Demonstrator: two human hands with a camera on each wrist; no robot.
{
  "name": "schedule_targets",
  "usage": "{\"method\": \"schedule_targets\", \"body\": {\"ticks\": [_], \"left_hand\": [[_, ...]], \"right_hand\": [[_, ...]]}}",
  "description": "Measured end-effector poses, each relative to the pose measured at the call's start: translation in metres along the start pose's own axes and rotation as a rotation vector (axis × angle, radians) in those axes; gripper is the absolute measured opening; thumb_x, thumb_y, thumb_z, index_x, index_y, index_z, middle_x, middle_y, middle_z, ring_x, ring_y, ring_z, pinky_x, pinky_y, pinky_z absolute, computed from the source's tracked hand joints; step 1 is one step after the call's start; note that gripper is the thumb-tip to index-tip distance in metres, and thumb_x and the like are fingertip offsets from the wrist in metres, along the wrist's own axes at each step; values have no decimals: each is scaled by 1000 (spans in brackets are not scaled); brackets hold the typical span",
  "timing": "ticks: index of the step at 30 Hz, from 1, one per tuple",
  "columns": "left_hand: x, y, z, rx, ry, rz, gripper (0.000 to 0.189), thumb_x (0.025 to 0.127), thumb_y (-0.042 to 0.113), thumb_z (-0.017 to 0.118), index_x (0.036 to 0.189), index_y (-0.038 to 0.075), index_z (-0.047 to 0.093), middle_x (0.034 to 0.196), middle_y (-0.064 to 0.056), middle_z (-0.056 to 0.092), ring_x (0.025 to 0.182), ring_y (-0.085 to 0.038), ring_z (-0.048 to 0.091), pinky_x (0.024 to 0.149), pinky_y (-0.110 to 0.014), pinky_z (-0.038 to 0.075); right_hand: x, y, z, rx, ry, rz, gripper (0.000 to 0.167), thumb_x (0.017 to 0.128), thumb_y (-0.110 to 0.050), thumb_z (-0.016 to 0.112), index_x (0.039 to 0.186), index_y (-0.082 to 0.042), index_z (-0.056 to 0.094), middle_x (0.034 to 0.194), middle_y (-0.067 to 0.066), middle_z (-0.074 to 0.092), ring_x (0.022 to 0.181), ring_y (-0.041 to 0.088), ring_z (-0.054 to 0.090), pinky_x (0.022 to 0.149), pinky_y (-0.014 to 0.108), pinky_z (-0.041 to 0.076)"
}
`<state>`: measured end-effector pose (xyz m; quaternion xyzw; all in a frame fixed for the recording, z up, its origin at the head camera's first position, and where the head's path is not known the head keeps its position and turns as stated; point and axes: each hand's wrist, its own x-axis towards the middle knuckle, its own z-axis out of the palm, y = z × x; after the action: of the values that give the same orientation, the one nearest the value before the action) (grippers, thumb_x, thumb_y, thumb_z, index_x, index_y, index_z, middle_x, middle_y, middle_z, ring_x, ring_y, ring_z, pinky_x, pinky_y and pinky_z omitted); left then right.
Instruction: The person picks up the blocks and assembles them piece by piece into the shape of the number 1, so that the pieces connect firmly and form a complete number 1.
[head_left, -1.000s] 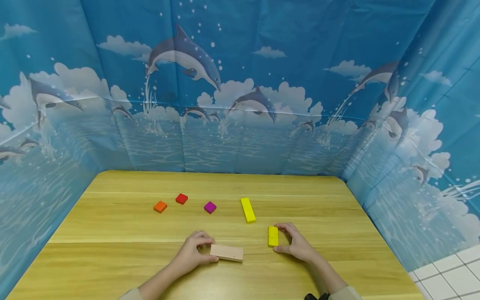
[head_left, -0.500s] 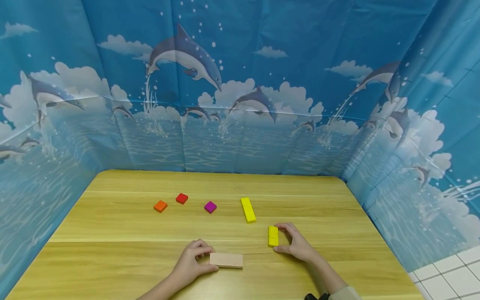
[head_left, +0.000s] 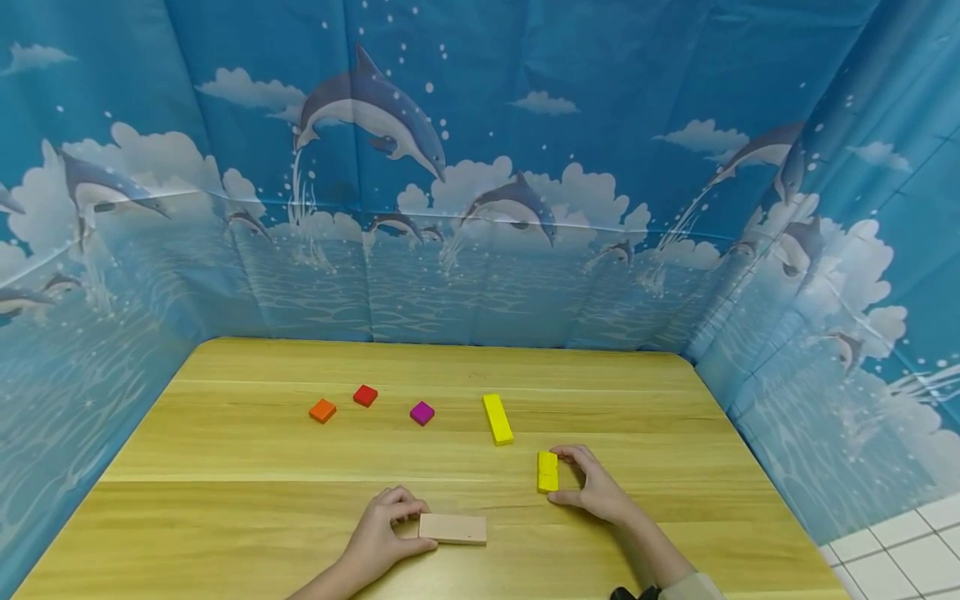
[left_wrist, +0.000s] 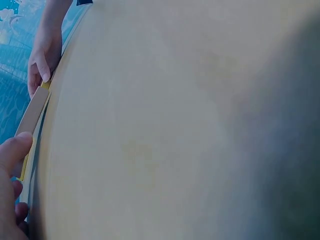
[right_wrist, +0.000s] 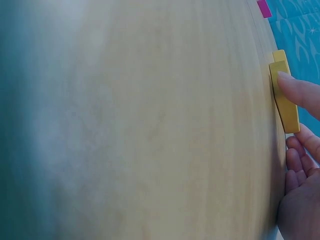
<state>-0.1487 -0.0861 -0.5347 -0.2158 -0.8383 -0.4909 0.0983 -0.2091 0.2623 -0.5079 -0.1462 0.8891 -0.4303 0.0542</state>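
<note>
In the head view my left hand [head_left: 386, 533] pinches the left end of a plain wooden block [head_left: 453, 529], thumb on the near side and fingers on the far side. The left wrist view shows the thumb along this block [left_wrist: 33, 112]. To the right, my right hand [head_left: 596, 490] grips a yellow block [head_left: 547, 472] between thumb and fingers; a seam or step crosses its middle. The right wrist view has the thumb on this yellow block [right_wrist: 286, 97], its fingers curled below. A longer yellow block [head_left: 497, 419] lies beyond it, touched by neither hand.
A small orange block [head_left: 322, 411], a red one [head_left: 365, 396] and a purple one [head_left: 422, 413] lie apart on the far left half of the wooden table [head_left: 225, 517]. A blue dolphin-printed curtain [head_left: 480, 275] hangs along the table's back and sides.
My left hand has drawn the plain wooden block toward the near edge, and the block's slant has levelled out. The right hand stays in place on the yellow block.
</note>
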Motion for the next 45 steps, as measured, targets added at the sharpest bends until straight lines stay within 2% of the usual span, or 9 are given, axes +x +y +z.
{"method": "schedule_targets", "body": {"ticks": [9, 15, 21, 26, 30, 45], "left_hand": [[0, 1, 0, 74, -12, 14, 31, 61, 38, 81, 85, 22, 70, 80, 16, 53, 71, -3, 40, 62, -21, 35], [1, 3, -2, 155, -55, -17, 33, 60, 40, 81, 85, 23, 69, 81, 19, 51, 74, -2, 41, 68, -26, 35], [1, 4, -2, 220, -65, -24, 32, 60, 41, 81, 84, 25, 65, 80, 22, 48, 76, -1, 41, 72, -30, 35], [1, 5, -2, 229, -81, -39, 35, 60, 45, 80, 83, 26, 62, 80, 22, 46, 78, -1, 41, 74, -31, 36], [0, 4, -2, 236, -83, -27, 36, 59, 47, 79, 83, 27, 61, 80, 23, 47, 78, -1, 41, 76, -32, 36], [-1, 3, -3, 235, -105, 0, 33, 64, 42, 79, 86, 28, 59, 82, 22, 47, 80, -1, 41, 77, -34, 35]], "right_hand": [[1, 1, 0, -13, 5, 0, 64, 69, -25, 79, 123, -8, 50, 119, 6, 47, 111, 24, 43, 97, 48, 30], [1, 2, 0, -15, 8, -5, 64, 69, -25, 79, 123, -7, 50, 119, 6, 47, 110, 24, 43, 97, 46, 31], [1, 1, 0, -12, 11, 3, 64, 69, -25, 79, 123, -7, 50, 119, 6, 47, 110, 24, 44, 97, 46, 31], [1, 0, 0, -5, 10, 5, 64, 69, -24, 80, 123, -7, 50, 119, 6, 47, 110, 24, 44, 97, 46, 31], [1, 0, 0, 2, 8, 4, 64, 69, -24, 80, 123, -8, 50, 119, 6, 47, 111, 24, 44, 97, 47, 31], [0, 3, 1, 4, 14, 17, 64, 68, -24, 80, 123, -8, 50, 118, 7, 48, 110, 23, 43, 97, 45, 31]]}}
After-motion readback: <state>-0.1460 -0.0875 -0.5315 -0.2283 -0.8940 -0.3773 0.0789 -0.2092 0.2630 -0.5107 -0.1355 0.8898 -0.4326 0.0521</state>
